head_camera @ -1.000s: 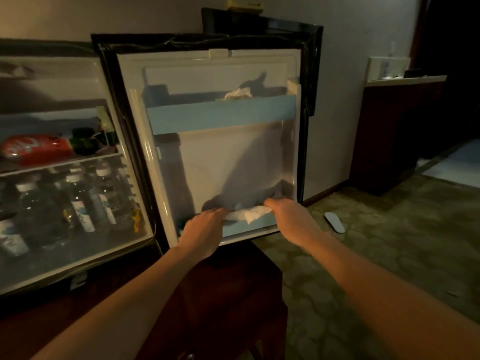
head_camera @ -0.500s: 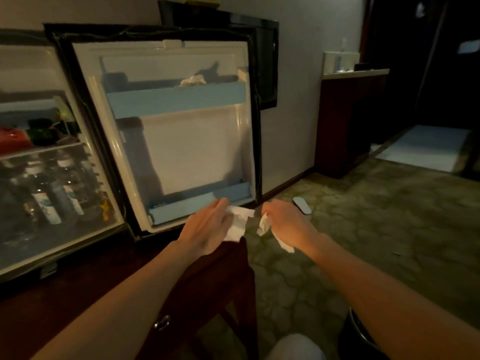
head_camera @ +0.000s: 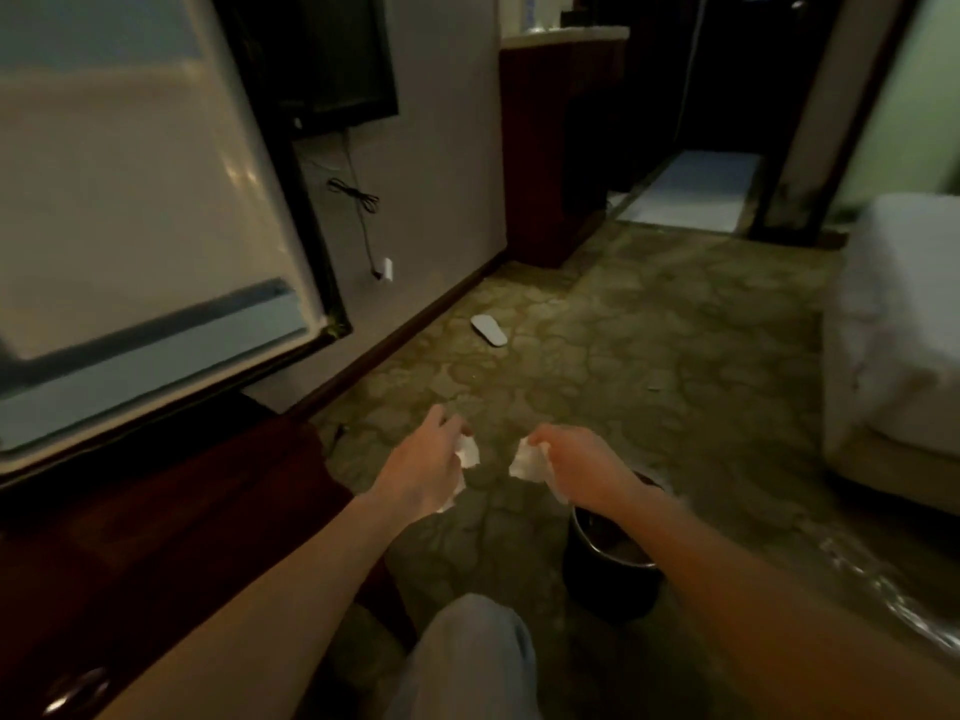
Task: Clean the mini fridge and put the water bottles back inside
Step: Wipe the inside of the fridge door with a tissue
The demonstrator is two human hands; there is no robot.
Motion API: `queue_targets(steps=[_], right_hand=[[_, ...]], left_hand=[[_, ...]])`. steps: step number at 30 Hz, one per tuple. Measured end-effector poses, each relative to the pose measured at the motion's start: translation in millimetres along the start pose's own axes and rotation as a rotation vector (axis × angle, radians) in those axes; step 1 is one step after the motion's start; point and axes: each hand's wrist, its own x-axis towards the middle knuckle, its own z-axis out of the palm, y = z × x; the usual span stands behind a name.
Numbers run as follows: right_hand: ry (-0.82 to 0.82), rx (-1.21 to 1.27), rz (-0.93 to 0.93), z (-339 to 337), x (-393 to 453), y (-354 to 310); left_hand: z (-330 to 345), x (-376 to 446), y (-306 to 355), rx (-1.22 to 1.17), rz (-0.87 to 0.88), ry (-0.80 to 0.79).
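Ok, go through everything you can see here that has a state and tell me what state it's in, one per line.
Fridge door: swung open, lower door shelf bare.
Left hand: holding a crumpled white tissue.
Right hand: holding a second tissue piece, apart from the first.
Bin: upright on the carpet, open-topped, below the right forearm.
Slipper: lying on the carpet near the wall.
Cable: hanging down the wall.

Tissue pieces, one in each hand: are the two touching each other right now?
Apart. The head view shows carpet between the left hand's tissue piece and the right hand's tissue piece.
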Motion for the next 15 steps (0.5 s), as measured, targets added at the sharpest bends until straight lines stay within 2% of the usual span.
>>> queue_targets(steps=[3, 7, 15], right_hand=[[0.024, 0.079, 0.105, 6, -12, 44], [0.052, 0.048, 0.293, 18, -23, 101], [0.032, 0.159, 0.543, 63, -17, 200]], left_hand=[[43, 25, 20, -0.078, 0.015, -0.011], [103, 56, 40, -0.146, -0.003, -0.029], [232, 116, 58, -0.235, -0.067, -0.178]])
